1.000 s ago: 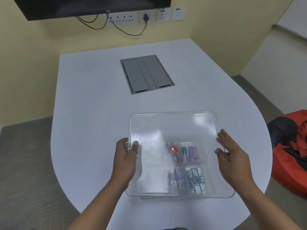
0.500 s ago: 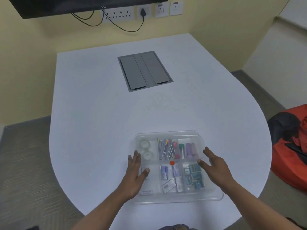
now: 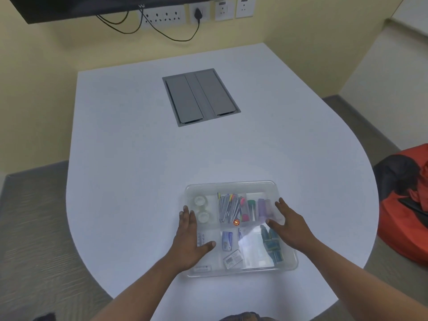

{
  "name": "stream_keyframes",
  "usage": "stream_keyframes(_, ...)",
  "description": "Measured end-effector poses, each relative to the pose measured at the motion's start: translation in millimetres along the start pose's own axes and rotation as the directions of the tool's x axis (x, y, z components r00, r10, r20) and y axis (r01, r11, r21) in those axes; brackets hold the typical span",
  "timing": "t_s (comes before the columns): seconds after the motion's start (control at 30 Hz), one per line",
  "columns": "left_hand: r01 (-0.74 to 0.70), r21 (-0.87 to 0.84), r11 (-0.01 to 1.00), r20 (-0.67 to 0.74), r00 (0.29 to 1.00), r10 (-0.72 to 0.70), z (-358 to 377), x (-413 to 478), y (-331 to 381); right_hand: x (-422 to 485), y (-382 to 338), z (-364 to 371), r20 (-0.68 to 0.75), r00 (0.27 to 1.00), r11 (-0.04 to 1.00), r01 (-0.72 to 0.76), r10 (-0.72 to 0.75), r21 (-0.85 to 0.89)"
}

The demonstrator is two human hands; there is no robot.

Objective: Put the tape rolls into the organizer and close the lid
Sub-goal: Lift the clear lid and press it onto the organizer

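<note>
A clear plastic organizer sits near the front edge of the white table, with its transparent lid lying flat on top. Two clear tape rolls lie in its far-left compartment, seen through the lid. Pens, markers and small stationery fill the other compartments. My left hand rests flat on the lid's left side, fingers spread. My right hand rests flat on the right side, fingers spread too. Neither hand holds anything.
A grey cable hatch is set into the table farther back. Wall sockets with black cables hang beyond it. A red and black bag lies on the floor at the right.
The lid was held tilted above the box by both hands; it has come down flat onto the organizer, and both hands now press on top of it.
</note>
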State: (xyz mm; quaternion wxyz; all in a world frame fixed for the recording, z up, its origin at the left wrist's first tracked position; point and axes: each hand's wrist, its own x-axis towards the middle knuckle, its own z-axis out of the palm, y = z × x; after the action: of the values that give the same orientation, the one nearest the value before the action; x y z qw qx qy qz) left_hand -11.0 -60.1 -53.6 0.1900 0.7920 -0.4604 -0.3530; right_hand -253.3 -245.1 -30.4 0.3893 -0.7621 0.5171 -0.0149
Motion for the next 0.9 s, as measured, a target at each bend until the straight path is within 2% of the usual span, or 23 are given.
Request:
stream_keyframes(0.13,0.010,0.144,0.990,0.042,0.999,-0.016,-6.8,9.1,-1.5,8.2,1.2,-0.3,0.087,0.994,0.980,0.082,-0.067,-0.181)
stream_keyframes(0.3,-0.012,0.308,0.951,0.056,0.998,-0.005,-19.1,17.8,-4.9,20.9,-3.3,-5.9,0.163,0.977,0.893,0.194,-0.138,-0.406)
stream_keyframes(0.47,-0.040,0.395,0.918,0.093,0.996,0.003,-39.5,33.2,-0.5,38.8,-13.9,-17.6,0.202,0.975,0.820,0.194,-0.098,-0.538)
stream_keyframes(0.6,-0.087,0.509,0.856,0.192,0.981,-0.015,-51.0,40.8,-0.1,49.0,-21.1,-24.4,0.317,0.948,0.663,0.255,-0.028,-0.704)
stream_keyframes(0.77,-0.088,0.570,0.817,0.208,0.977,-0.040,-51.6,41.5,-1.5,50.2,-23.6,-24.9,0.396,0.918,0.567,0.313,0.026,-0.762)
stream_keyframes(0.9,-0.102,0.594,0.798,0.202,0.979,-0.026,-55.3,45.5,-0.3,51.6,-25.1,-26.4,0.422,0.906,0.555,0.335,0.031,-0.761)
